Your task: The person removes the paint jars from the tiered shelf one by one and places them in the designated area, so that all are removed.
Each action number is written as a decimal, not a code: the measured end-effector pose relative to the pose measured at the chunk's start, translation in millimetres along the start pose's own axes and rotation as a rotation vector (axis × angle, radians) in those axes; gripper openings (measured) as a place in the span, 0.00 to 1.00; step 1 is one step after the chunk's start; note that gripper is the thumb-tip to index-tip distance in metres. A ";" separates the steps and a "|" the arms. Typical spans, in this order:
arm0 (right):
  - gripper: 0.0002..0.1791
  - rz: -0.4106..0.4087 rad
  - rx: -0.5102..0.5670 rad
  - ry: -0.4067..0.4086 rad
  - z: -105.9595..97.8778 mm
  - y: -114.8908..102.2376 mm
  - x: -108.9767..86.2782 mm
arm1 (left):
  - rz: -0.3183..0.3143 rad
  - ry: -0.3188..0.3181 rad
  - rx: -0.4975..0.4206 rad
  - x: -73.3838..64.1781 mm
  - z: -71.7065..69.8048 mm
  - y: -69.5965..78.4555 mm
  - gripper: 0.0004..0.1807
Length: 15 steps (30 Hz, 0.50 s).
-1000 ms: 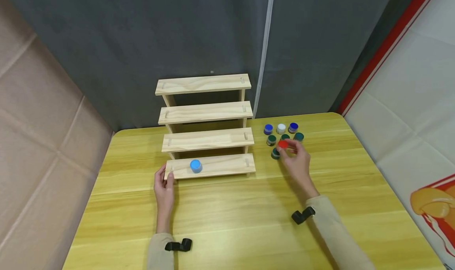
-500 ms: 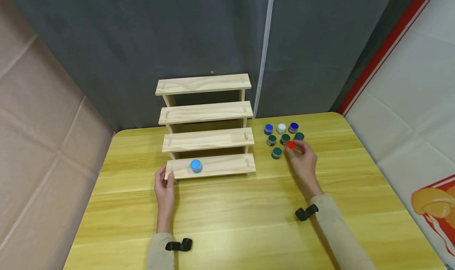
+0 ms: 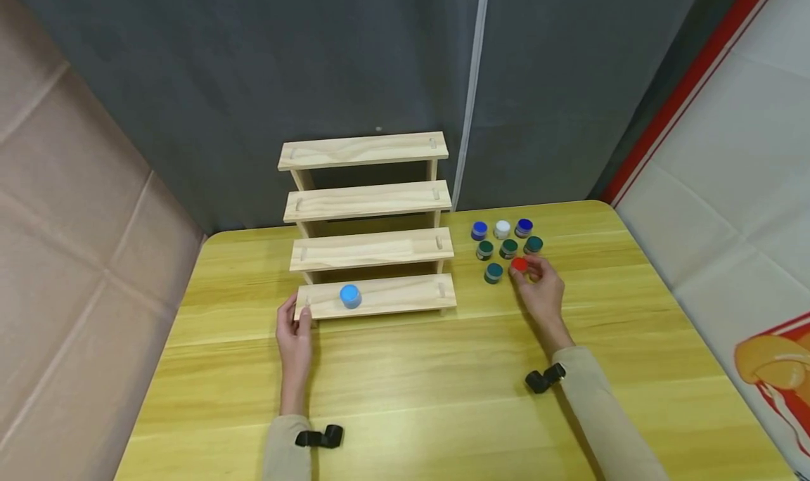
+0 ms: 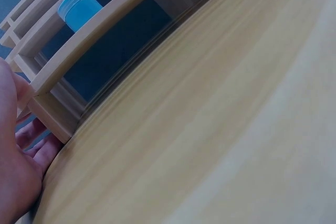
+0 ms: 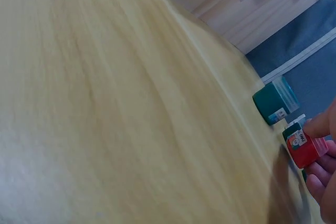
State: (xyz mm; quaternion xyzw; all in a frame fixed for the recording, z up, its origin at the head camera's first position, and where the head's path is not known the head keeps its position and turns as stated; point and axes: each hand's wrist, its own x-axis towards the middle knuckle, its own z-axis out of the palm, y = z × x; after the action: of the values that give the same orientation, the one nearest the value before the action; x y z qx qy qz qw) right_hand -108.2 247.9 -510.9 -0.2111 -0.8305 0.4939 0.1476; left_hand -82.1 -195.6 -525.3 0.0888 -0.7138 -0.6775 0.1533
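Observation:
My right hand (image 3: pixel 542 292) pinches a small red paint jar (image 3: pixel 519 264) between thumb and fingers at the front right of a group of jars. In the right wrist view the red jar (image 5: pixel 304 149) has a white label and tilts a little; a dark green jar (image 5: pixel 275 100) stands beside it. My left hand (image 3: pixel 294 337) grips the left end of the lowest board of a four-step wooden shelf (image 3: pixel 405 294), thumb at its front edge and fingers at the side support (image 4: pixel 52 116). A light blue jar (image 3: pixel 351 296) stands on that board, left of its middle.
Several green jars (image 3: pixel 508 248) stand right of the shelf, with a white jar (image 3: pixel 502 229) between two dark blue jars (image 3: pixel 479 231) behind them. The table (image 3: pixel 418 396) meets a grey curtain (image 3: pixel 380 59) at its back edge. Light panels flank both sides.
My right hand has moved the red jar rightward, away from the front green jar, then slightly toward me. My left hand stays at the shelf's end, and the light blue jar has not moved.

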 end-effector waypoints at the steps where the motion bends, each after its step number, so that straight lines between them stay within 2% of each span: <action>1: 0.24 -0.009 -0.007 0.002 0.6 1.6 0.3 | 0.001 -0.004 0.003 -1.3 0.3 4.0 0.24; 5: 0.23 -0.060 -0.024 0.028 1.7 7.1 1.0 | 0.002 -0.018 0.020 -5.3 1.6 19.1 0.24; 7: 0.22 -0.086 -0.026 0.042 1.9 8.8 1.0 | 0.005 -0.018 0.023 -5.7 1.9 20.7 0.24; 10: 0.22 -0.108 -0.034 0.052 2.0 9.8 1.0 | -0.001 -0.009 0.011 -2.9 1.3 11.5 0.24; 15: 0.23 -0.088 -0.040 0.033 0.9 8.6 0.8 | 0.002 0.012 0.010 1.0 0.1 -4.4 0.23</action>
State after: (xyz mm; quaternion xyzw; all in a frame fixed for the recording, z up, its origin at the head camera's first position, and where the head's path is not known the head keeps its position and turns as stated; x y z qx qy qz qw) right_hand -107.5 251.3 -518.9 -0.1853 -0.8461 0.4669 0.1785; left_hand -83.5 -196.1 -529.6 0.0930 -0.7163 -0.6733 0.1579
